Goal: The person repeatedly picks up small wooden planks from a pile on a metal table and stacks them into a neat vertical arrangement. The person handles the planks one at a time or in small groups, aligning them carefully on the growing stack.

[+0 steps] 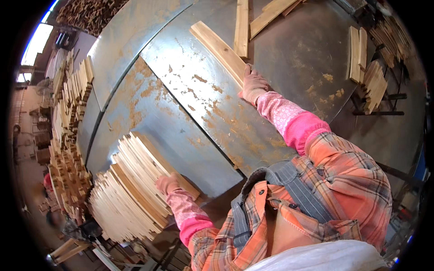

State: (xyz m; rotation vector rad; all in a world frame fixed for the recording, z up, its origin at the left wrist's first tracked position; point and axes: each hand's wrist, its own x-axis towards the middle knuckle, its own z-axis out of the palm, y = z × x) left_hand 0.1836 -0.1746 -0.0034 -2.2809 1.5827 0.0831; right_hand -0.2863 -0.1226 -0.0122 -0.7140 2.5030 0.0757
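My right hand (254,85), reaching far forward over the metal table (271,122), closes round the near end of a wooden board (217,49). This board lies slantwise, its far end pointing up and left. At the lower left, my left hand (168,184) grips the outermost board at the right side of a stack of pale wooden slats (131,185); some of its fingers are hidden. The slats stand side by side in a long row with uneven ends. Pink patterned sleeves cover both my forearms.
Beyond the right hand lie another plank (241,29) and several crossed boards (271,18). Short boards (355,54) sit at the table's right edge, beside a rack of slats (375,88). Piled wood (68,176) lines the left. A person (58,221) is at the lower left.
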